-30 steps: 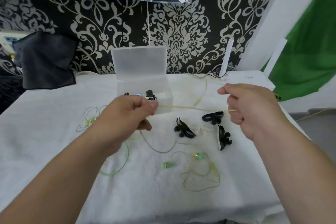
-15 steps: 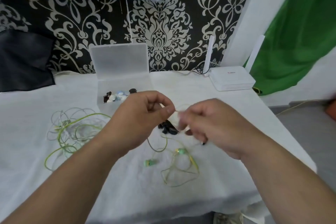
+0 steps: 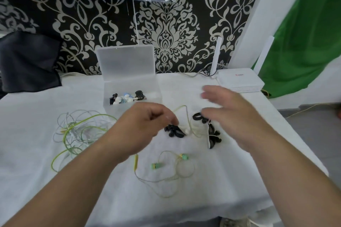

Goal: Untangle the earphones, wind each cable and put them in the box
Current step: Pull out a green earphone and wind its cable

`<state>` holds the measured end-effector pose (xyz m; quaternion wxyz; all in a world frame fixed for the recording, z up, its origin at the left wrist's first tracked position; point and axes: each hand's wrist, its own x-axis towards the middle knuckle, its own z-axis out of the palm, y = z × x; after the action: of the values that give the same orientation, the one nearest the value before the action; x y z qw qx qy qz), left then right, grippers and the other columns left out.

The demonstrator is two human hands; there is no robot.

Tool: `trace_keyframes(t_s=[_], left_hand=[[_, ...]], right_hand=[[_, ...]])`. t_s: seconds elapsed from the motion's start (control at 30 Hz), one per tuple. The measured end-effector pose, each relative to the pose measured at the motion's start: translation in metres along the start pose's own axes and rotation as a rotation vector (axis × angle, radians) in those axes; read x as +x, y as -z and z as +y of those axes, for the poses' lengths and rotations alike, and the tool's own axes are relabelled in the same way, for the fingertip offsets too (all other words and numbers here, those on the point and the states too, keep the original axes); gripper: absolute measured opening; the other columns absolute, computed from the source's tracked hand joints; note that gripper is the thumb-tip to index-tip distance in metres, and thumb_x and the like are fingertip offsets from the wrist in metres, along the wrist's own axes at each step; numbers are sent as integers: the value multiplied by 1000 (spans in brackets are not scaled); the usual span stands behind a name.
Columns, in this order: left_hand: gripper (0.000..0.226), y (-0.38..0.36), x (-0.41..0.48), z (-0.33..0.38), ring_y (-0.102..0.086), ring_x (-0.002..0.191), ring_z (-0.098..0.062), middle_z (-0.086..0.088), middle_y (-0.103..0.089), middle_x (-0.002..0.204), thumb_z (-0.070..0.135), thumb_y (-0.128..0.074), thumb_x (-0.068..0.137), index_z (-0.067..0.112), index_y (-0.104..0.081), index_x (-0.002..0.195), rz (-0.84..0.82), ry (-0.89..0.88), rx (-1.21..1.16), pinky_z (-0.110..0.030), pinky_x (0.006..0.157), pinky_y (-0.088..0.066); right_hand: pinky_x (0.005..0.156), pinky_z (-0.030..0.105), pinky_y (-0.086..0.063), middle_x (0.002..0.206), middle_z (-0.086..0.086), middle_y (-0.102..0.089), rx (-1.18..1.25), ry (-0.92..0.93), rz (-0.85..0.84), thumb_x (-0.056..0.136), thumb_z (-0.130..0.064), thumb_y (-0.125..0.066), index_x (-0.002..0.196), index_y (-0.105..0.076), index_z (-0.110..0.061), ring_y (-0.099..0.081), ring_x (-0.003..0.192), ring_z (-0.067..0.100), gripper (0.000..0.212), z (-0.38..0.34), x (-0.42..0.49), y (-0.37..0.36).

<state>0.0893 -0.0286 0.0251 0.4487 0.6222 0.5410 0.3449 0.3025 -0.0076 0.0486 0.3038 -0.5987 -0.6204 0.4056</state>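
Now your left hand (image 3: pixel 145 127) pinches the yellow cable (image 3: pixel 187 116) centre-frame, right hand (image 3: pixel 232 116) spread loose, likely to begin winding.

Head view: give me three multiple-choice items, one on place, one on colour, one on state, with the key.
1. The tangled cable heap lies: A) left of the box; B) inside it; C) right of it.
2. The two earbuds nearest the camera are: A) red; B) green; C) black.
3. The box lid is: A) shut; B) lying off; C) open, standing up.
Key: 1 A, the heap sits off the box's left side; 2 B, both shells are green; 3 C, the lid stands up behind the open tray.
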Motion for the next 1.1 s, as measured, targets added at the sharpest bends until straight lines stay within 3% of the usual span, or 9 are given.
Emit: trace_keyframes(t_s=[0.13,0.33,0.47,0.53,0.6,0.77,0.83,0.9,1.1], left_hand=[[21,-7,-2,-4,-37,51,-10,15,-47,49,23,-61,97,20,-74,81,-13,-8,-26,-24,52,-33],[27,13,-9,-17,-57,56,-11,-2,-64,58,28,-57,98,24,-70,74,-72,163,106,-29,63,-47],[32,17,-14,-20,-65,58,-17,-5,-59,61,22,-53,100,19,-69,72,-55,187,30,-41,75,-55],[34,19,-17,-15,-63,56,-13,1,-58,60,22,-52,101,23,-69,72,-50,123,18,-28,68,-49],[31,15,-21,-7,-60,55,-10,9,-57,57,21,-53,101,23,-71,75,-93,59,36,-16,60,-42],[27,6,-21,-2,-55,50,-12,13,-61,56,19,-55,100,20,-71,78,-19,4,-6,-20,56,-42],[30,10,-20,-2,-57,51,-11,6,-61,55,22,-55,99,23,-70,73,56,15,-8,-18,53,-38],[30,16,-20,-3,-60,57,-10,3,-62,57,26,-56,98,26,-69,71,97,25,11,-22,57,-39],[31,23,-17,-2,-58,85,-17,1,-64,90,28,-59,96,27,-69,67,104,-53,-1,-26,79,-40]], right_hand=[[71,16,-48,72,-9,-70,-55,62,-341,92,-25,-70,94,-73,-19,-65,69,1,7,-11,-5,-25],[65,31,-56,49,-2,-34,872,-74,286,100,-22,-54,60,-48,-14,-32,44,13,41,-16,22,-3],[70,33,-50,58,-2,-51,620,-256,599,95,-21,-60,63,-57,-15,-49,57,21,33,-2,35,20],[76,36,-50,86,7,-68,102,-244,511,88,-12,-63,84,-71,-9,-61,86,33,10,3,34,14],[89,36,-49,125,6,-65,-242,-137,353,85,-7,-59,124,-65,-13,-60,111,28,40,-1,26,1],[84,25,-52,102,-2,-75,47,72,-532,77,-16,-71,111,-71,-23,-69,101,9,35,-24,4,-32],[64,22,-49,67,-1,-69,-78,125,-480,87,-25,-73,86,-74,-18,-64,66,10,7,-24,5,-34],[63,28,-47,48,-3,-42,36,103,-329,95,-22,-64,71,-71,-15,-41,47,11,26,-22,9,-29],[60,30,-41,48,-3,-28,466,128,-152,94,-15,-60,62,-71,-13,-21,47,16,34,-34,6,-22]])
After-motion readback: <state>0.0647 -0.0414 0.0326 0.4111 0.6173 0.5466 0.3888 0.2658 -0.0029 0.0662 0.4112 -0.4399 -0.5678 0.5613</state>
